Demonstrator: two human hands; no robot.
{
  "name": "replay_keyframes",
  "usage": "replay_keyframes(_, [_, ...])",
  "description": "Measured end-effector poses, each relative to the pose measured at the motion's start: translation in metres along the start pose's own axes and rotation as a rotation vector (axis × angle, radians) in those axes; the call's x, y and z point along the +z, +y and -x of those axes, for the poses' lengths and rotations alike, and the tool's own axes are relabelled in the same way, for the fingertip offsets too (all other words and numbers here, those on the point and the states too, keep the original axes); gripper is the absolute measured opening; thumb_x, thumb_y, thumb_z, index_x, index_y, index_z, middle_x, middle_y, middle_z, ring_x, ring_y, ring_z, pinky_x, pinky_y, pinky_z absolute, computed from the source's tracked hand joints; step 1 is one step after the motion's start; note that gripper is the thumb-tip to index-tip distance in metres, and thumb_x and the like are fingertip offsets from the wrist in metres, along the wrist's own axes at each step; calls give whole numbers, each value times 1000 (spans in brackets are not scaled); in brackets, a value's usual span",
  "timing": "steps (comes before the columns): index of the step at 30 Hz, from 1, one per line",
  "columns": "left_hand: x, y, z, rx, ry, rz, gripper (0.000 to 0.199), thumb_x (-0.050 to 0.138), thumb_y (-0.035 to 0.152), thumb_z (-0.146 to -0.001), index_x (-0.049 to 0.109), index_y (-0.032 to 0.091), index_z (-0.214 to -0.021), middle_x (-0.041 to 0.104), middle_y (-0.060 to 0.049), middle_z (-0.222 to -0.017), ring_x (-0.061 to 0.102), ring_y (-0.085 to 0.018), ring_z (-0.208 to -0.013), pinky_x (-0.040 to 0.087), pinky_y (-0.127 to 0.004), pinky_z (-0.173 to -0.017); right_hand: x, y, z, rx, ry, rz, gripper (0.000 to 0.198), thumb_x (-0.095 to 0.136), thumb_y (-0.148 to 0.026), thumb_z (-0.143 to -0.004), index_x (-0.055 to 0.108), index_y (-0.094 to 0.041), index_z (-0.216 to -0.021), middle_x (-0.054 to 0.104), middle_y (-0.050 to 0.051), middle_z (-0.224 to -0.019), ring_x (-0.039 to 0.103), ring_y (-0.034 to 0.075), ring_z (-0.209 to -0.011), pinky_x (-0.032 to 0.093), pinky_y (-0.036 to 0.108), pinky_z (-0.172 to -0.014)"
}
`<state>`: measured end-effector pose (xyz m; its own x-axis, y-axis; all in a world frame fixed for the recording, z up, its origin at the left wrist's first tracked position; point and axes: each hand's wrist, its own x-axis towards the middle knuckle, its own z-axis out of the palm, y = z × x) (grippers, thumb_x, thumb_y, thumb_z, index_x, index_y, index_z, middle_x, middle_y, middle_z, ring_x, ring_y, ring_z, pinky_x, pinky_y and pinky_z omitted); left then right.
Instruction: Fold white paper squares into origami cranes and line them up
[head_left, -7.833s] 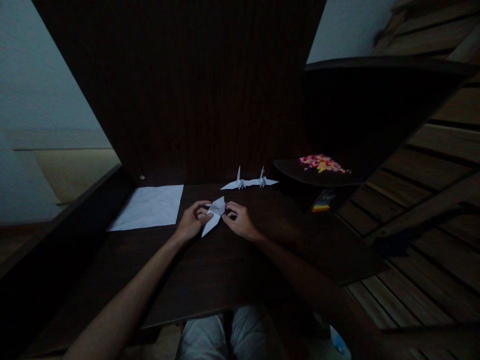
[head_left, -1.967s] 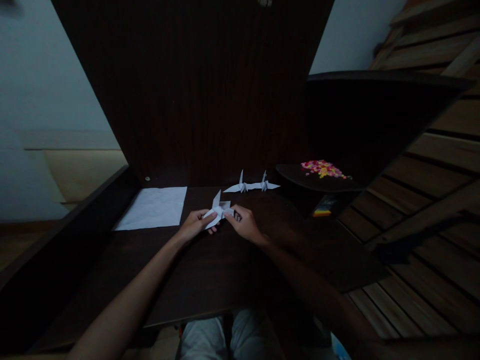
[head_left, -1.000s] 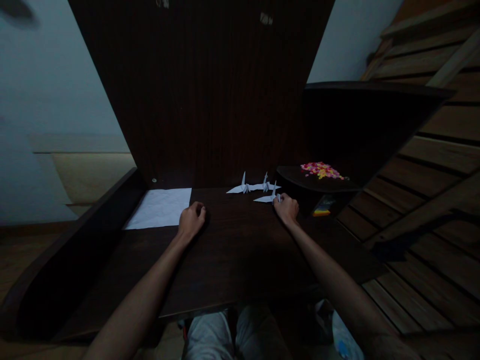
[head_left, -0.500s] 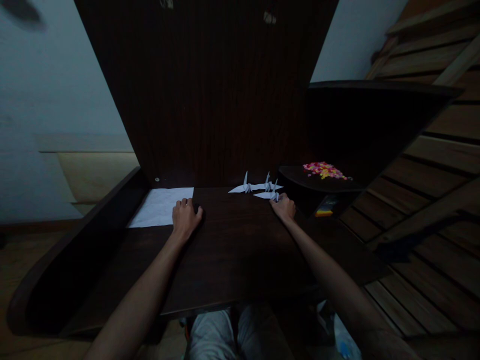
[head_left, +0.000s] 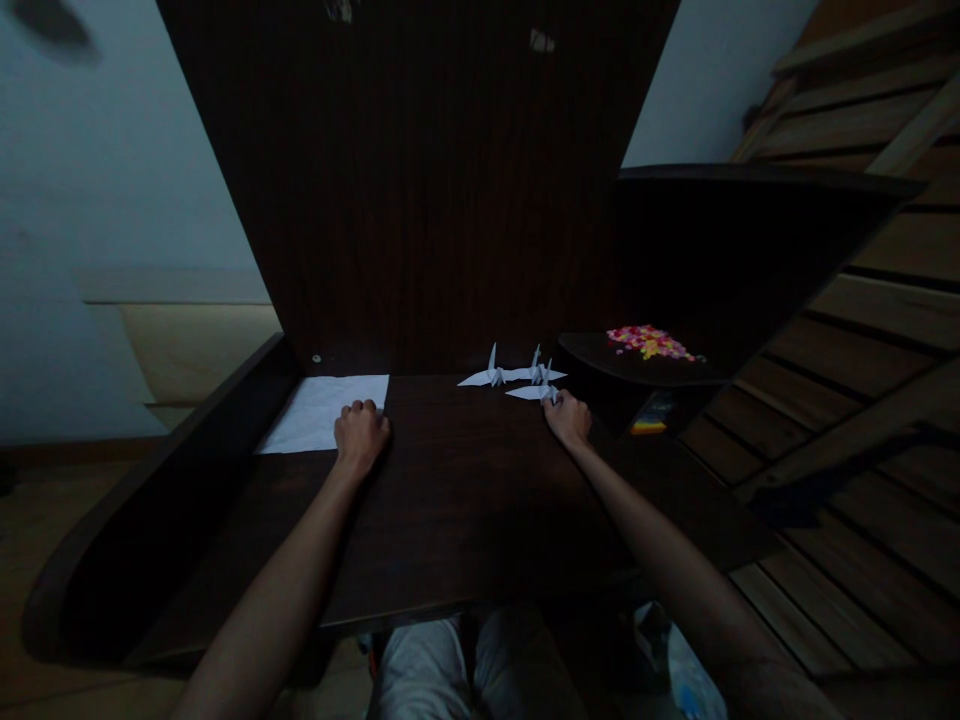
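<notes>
Three white folded paper cranes stand at the back of the dark desk, right of centre. Two of them, the left crane (head_left: 491, 377) and the back crane (head_left: 534, 373), sit in a row with tips touching or overlapping. In front of them is the near crane (head_left: 532, 393), its right end pinched between the thumb and fingers of my right hand (head_left: 568, 418). My left hand (head_left: 361, 437) rests curled, knuckles up, on the right edge of a creased white paper sheet (head_left: 307, 410). Its fingertips are hidden, and no object shows in it.
A tall dark back panel (head_left: 435, 180) rises behind the desk (head_left: 450, 500). At the right, a rounded shelf (head_left: 592, 352) bears a pile of small pink, red and yellow pieces (head_left: 651, 342). A raised side board (head_left: 172, 480) borders the left. Wooden slats (head_left: 892, 320) stand far right.
My left hand has shifted slightly left over the paper sheet, its thumb now drawn in. My right hand stays at the near crane, which has turned or shifted very slightly.
</notes>
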<state>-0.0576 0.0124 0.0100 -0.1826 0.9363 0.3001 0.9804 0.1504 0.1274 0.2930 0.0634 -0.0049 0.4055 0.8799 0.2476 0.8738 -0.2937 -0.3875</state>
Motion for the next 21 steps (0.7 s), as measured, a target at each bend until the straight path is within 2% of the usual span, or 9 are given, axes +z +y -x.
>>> replay_keyframes(8, [-1, 0, -2, -3, -19, -13, 36, 41, 27, -88, 69, 6, -98, 67, -22, -99, 61, -34, -99, 49, -38, -78, -9, 1, 9, -4, 9, -11, 34, 55, -46, -81, 67, -19, -99, 70, 13, -94, 66, 25, -86, 43, 29, -67])
replay_keyframes(13, [-6, -1, -3, -32, -66, -8, 37, 39, 24, -88, 69, 5, -100, 68, -24, -96, 64, -34, -95, 49, -38, -74, -15, 4, 24, 16, -4, -37, 34, 56, -51, -77, 68, -19, -73, 70, 10, -79, 66, 23, -75, 40, 27, -60])
replay_keyframes(16, [-8, -2, -4, -68, -83, 9, 36, 40, 25, -88, 70, 6, -97, 69, -24, -95, 65, -35, -91, 49, -38, -72, -14, 2, 32, -47, 15, -32, 38, 53, -52, -78, 66, -19, -64, 69, 9, -70, 64, 22, -69, 36, 27, -57])
replay_keyframes(21, [-8, -8, -7, -118, -85, 68, 35, 43, 28, -86, 73, 10, -90, 70, -24, -93, 67, -34, -88, 49, -37, -71, -8, -13, 46, -195, 22, -53, 38, 53, -50, -79, 64, -20, -60, 66, 6, -63, 61, 19, -62, 33, 25, -55])
